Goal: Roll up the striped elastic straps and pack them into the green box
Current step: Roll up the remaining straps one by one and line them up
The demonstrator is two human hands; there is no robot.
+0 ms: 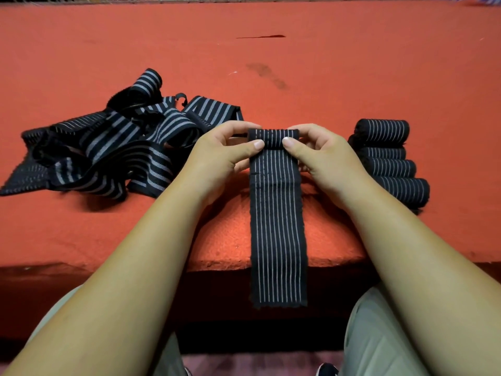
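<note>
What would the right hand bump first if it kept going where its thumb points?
Probably the left hand, whose thumb tip faces the right hand across the strap roll both hold.

One half-rolled black elastic strap (pixel 277 213) with thin white stripes at near centre, four finished black striped rolls (pixel 385 130) stacked at the right, one tangled heap of loose striped straps (pixel 108 147) at the left, their number untellable, two bare hands, left hand (pixel 219 156) and right hand (pixel 322 156), one red felt table (pixel 325 63)

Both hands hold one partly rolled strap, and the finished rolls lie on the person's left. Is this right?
No. The head view shows the finished rolls on the person's right; the left hand and right hand do hold one partly rolled strap.
</note>
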